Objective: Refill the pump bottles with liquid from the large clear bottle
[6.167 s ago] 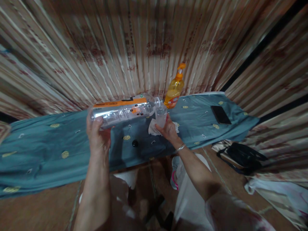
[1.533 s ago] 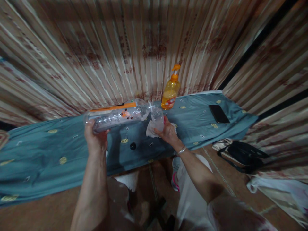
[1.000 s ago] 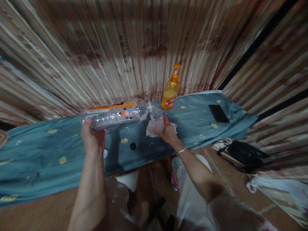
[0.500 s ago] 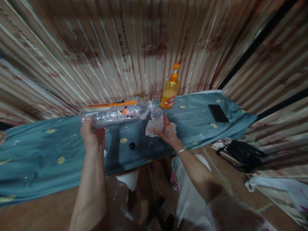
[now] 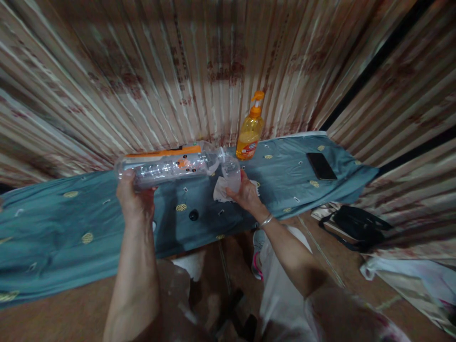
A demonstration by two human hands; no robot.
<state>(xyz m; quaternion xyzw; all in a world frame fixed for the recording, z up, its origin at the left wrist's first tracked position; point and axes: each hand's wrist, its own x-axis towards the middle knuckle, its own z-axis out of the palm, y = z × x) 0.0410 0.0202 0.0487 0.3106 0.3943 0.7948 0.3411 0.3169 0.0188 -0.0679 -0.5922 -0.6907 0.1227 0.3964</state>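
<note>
A large clear plastic bottle (image 5: 164,167) with an orange label strip lies nearly level in the air, its base in my left hand (image 5: 134,197). The fingers of that hand wrap around it from below. Its mouth meets the rim of a clear plastic cup (image 5: 232,172), which my right hand (image 5: 247,192) grips, tilted toward the bottle. Whether liquid is flowing between them I cannot tell. Beneath the cup, a crumpled white tissue (image 5: 220,191) rests on the teal cloth (image 5: 281,175). A small round black cap-like thing (image 5: 193,215) sits nearer to me.
An orange pump bottle (image 5: 250,135) of yellow liquid stands at the back against the pleated curtain (image 5: 142,76). A black phone (image 5: 321,166) lies on the cloth to the right. On the floor at the right is a black bag (image 5: 359,225).
The whole view has shifted very slightly. Both hands keep hold of the bottle and the cup in nearly the same position, mouth to rim.
</note>
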